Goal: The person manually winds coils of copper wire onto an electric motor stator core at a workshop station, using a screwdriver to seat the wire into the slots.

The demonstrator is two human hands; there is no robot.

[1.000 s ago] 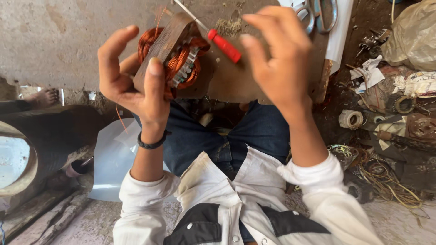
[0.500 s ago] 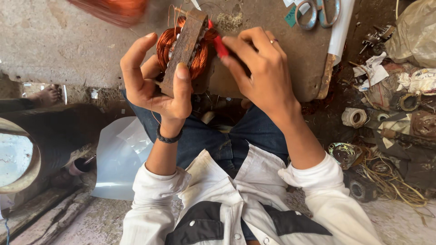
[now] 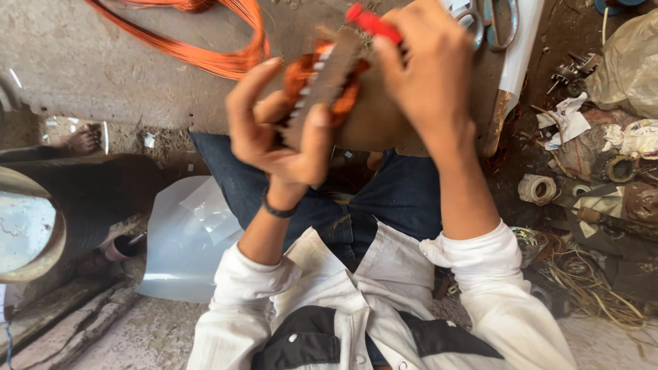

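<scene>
My left hand (image 3: 274, 130) grips a motor stator (image 3: 325, 85), a grey laminated metal core with copper wire coils showing on both sides. It is held up in front of me, edge toward the camera. My right hand (image 3: 428, 65) is closed around a red-handled tool (image 3: 372, 22), likely a screwdriver, with the handle sticking out above the stator. The tool's tip is hidden behind the stator and my fingers. A black band circles my left wrist.
A bundle of loose copper wire (image 3: 205, 51) lies on the concrete floor ahead. Scissors (image 3: 490, 20) rest on a brown board at the top right. A tape roll (image 3: 538, 190), scrap parts and wires clutter the right side. A clear plastic sheet (image 3: 185, 240) lies at my left.
The view has shifted, so both hands and the stator sit further right. My right hand closed on the red-handled tool and brought it to the stator. The copper wire bundle came into view.
</scene>
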